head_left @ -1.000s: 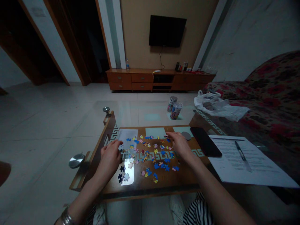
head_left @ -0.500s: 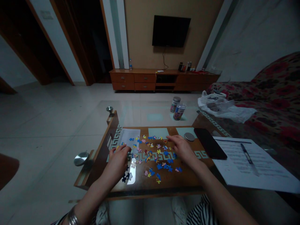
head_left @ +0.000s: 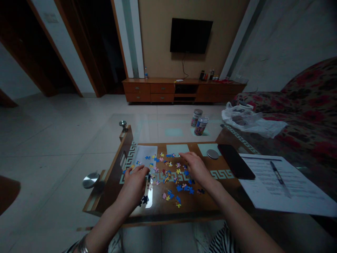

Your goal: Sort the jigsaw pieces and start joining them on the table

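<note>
Loose jigsaw puzzle pieces (head_left: 178, 171), mostly blue, yellow and pink, lie scattered over the glass-topped coffee table (head_left: 168, 212). My left hand (head_left: 134, 182) hovers palm down over the left side of them, its fingers bent and apart, with dark pieces (head_left: 144, 200) just below it. My right hand (head_left: 195, 167) reaches over the right side; its outstretched fingertips are at the far edge of the pieces, beside a joined-looking blue strip (head_left: 171, 155). No piece shows clearly in either hand. Some pieces are hidden under both hands.
Right of the pieces are a round metal lid (head_left: 212, 154), a black phone (head_left: 235, 161), and printed papers (head_left: 284, 188) with a pen (head_left: 277, 172). Two picture-covered cans (head_left: 201, 126) stand farther back. A white plastic bag (head_left: 252, 121) lies at the far right.
My right hand has moved left, its fingertips now at the place where a yellow piece showed. The left hand has shifted slightly right and down.
</note>
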A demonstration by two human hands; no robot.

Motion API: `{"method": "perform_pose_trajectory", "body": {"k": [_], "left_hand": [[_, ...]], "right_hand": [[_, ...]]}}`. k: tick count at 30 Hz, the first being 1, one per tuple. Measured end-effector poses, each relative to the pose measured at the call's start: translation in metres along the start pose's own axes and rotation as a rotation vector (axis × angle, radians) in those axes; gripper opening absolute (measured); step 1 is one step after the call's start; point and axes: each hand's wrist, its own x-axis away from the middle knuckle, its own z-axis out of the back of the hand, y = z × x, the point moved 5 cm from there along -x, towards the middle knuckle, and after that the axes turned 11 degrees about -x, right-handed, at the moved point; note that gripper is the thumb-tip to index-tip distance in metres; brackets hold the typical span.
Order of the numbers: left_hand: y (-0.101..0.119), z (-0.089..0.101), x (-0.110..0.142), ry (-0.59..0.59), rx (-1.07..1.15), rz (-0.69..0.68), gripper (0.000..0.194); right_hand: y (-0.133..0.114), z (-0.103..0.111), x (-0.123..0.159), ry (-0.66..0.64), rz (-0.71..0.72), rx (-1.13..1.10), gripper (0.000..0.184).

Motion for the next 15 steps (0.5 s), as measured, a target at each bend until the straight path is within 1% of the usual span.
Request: {"method": "perform_pose_trajectory", "body": {"k": [3, 6, 11, 13, 15], "left_hand": [[-0.001, 0.001, 0.000, 0.006, 0.008, 0.015, 0.048], [-0.003, 0.004, 0.000, -0.002, 0.011, 0.046, 0.048], [-0.006, 0.013, 0.000, -0.030, 0.017, 0.091, 0.047], [-0.009, 0.016, 0.001, -0.030, 0.020, 0.099, 0.047], [-0.014, 0.019, 0.002, -0.021, 0.022, 0.107, 0.045]], "right_hand": [[-0.012, -0.013, -0.010, -0.015, 0.017, 0.005, 0.058], [-0.013, -0.024, -0.020, -0.009, -0.019, 0.023, 0.056], [-0.002, -0.028, -0.030, 0.023, -0.084, 0.055, 0.059], [-0.003, -0.030, -0.030, 0.024, -0.071, 0.055, 0.060], [-0.010, -0.034, -0.029, 0.003, -0.027, 0.046, 0.062]]}}
